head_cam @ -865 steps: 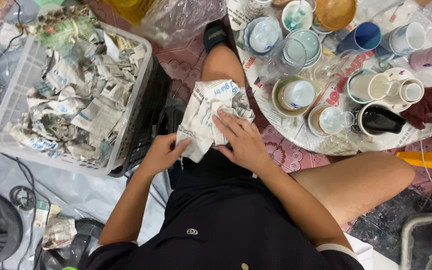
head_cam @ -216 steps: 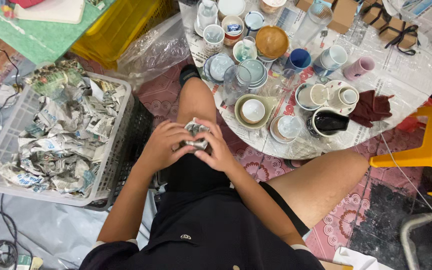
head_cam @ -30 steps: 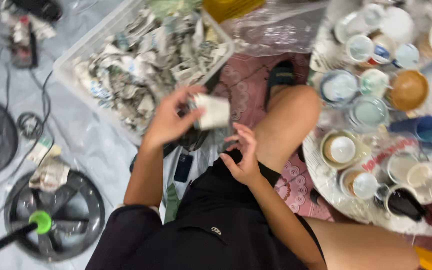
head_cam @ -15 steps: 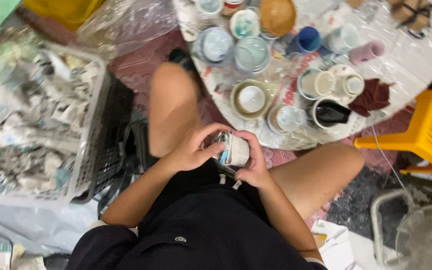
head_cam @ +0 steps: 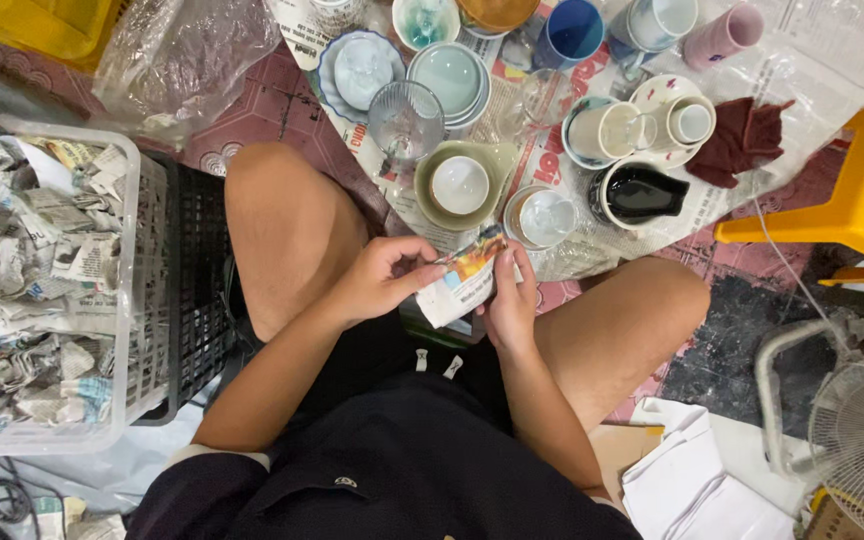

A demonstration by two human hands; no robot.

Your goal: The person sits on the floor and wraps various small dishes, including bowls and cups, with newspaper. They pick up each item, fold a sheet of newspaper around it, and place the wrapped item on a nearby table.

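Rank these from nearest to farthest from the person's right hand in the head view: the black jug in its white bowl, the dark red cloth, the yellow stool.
Measured from the right hand, which holds the paper-wrapped item:
1. Black jug, up and to the right on the covered table.
2. Dark red cloth, farther right, past the jug.
3. Yellow stool, at the far right edge.

One head-worn camera looks steeply down, close over lap and low table.
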